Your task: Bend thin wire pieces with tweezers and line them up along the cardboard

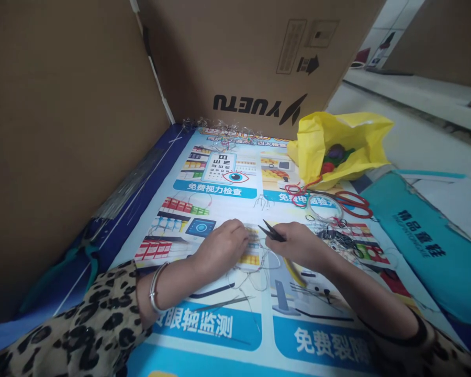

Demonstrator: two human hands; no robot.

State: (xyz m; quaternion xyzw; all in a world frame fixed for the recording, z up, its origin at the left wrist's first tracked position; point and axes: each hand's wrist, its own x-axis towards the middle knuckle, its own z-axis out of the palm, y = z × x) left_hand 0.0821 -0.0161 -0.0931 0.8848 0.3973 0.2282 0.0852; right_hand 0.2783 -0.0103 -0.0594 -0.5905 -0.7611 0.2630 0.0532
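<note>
My right hand (302, 243) grips a pair of pliers with dark pointed jaws (272, 232) and a yellow handle (296, 273). The jaws are parted and point left toward my other hand. My left hand (225, 243) is closed in a pinch, and what its fingers hold is hidden. Thin loops of wire (255, 272) lie just below and between the hands. A small bundle of bent wire (264, 202) rests on the printed poster sheet (243, 212) beyond them. Straight thin wire pieces (225, 303) lie nearer to me.
Cardboard walls (235, 57) stand at the left and back. At right are a yellow bag (310, 141) with yarn, red-handled scissors (355, 204), tangled wire (339, 238) and a teal box panel (412, 235). Teal-handled pliers (90, 256) and a wire bundle (121, 196) lie at left.
</note>
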